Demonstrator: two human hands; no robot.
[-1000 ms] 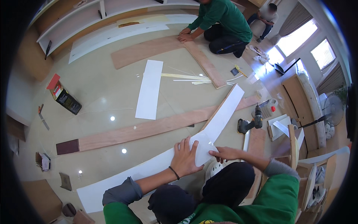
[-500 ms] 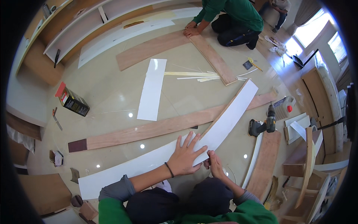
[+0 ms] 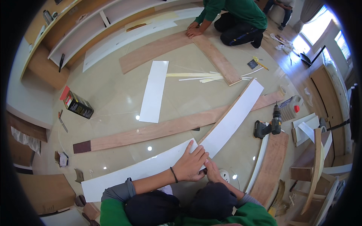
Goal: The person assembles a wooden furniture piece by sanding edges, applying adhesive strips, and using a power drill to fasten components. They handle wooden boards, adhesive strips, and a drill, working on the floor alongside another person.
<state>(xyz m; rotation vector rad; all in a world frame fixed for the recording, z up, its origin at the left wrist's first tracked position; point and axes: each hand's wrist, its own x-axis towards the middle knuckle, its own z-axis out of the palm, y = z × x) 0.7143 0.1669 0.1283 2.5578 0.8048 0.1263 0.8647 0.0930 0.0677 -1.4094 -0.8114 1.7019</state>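
Two long white boards meet at an angle in front of my knees. The left white board (image 3: 132, 175) runs toward the lower left, and the right white board (image 3: 235, 116) slants away to the upper right. Over their meeting point my left hand (image 3: 190, 164) lies with its fingers bent across the left board's end, gripping there. My right hand (image 3: 215, 171) is closed against the near side of the same corner, its fingertips touching my left hand. A small dark spot shows between the hands; what the right fingers hold is hidden.
A cordless drill (image 3: 272, 122) stands at right beside a jug (image 3: 291, 107). A long brown board (image 3: 162, 130) lies beyond the corner. A loose white panel (image 3: 154, 92), a black can (image 3: 78, 105) and a kneeling co-worker (image 3: 235, 19) are farther off.
My left hand has drawn its spread fingers together and bent them at the corner. My right hand has moved left to meet it. A gap now shows between the boards' ends.
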